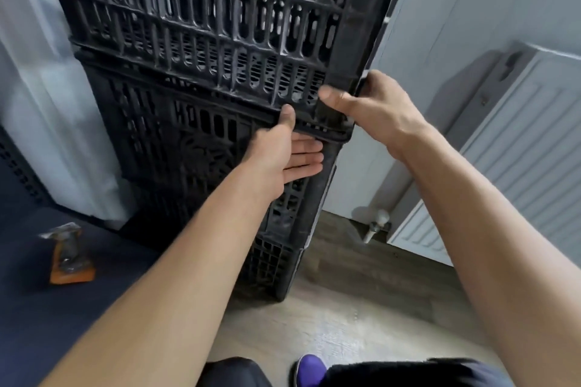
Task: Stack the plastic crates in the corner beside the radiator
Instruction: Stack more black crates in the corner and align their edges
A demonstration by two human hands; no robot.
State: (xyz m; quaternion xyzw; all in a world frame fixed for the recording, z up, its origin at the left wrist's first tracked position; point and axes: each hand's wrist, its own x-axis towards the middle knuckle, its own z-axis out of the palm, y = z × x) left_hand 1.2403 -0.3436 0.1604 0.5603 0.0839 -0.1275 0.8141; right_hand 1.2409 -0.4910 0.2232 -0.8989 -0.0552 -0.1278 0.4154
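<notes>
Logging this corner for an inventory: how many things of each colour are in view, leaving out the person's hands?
Black crates: 3, top one cut off by the frame
White radiator: 1
Orange object: 1
Purple shoe: 1
Total: 6

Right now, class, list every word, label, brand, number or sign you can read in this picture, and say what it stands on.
No text can be read anywhere in this view.
crates: only moulded slots and a pattern, no letters or numbers that can be made out.
orange object: any print is too blurred to read.
radiator: no label shows.
</notes>
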